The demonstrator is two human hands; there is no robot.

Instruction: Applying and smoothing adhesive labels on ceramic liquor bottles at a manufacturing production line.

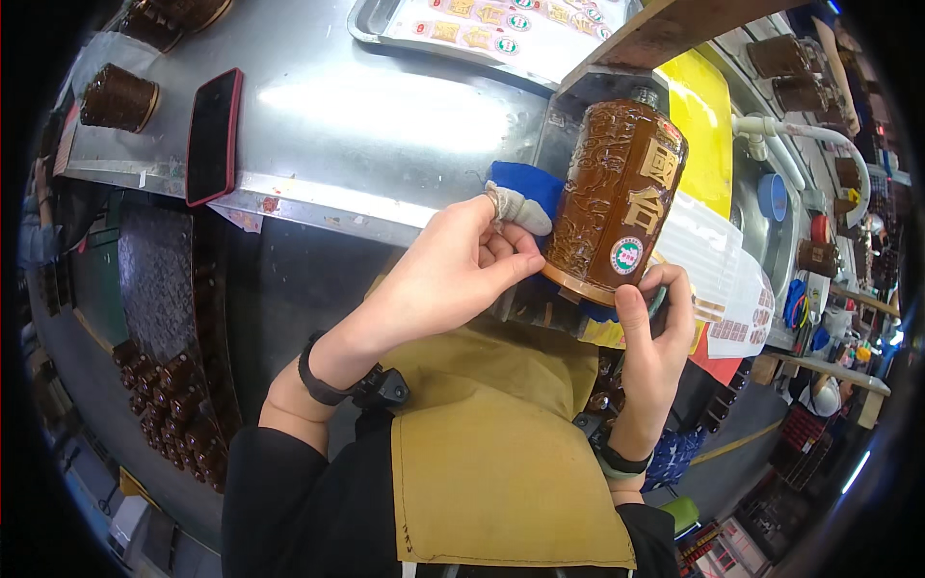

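A glossy brown bottle (pixel 605 183) with raised texture, gold characters and a round green-and-white sticker (pixel 626 254) lies tilted in front of me, its neck pointing away. My left hand (pixel 472 252) is closed at its left side, fingers curled and thumb at the base edge. A greyish cloth cover (pixel 522 208) sits on one finger, next to a blue cloth (pixel 528 185) by the bottle. At the right of the base, my right hand (pixel 655 323) grips with thumb and bent fingers. The bottle's underside is hidden.
A phone in a red case (pixel 214 137) rests on the metal table (pixel 337 116). Behind it stands a tray (pixel 371 24) with sticker sheets. A wooden beam (pixel 655 39) crosses above the bottle. To the right are a yellow sheet (pixel 701 135), a white pipe (pixel 809 130) and a blue cup (pixel 772 197).
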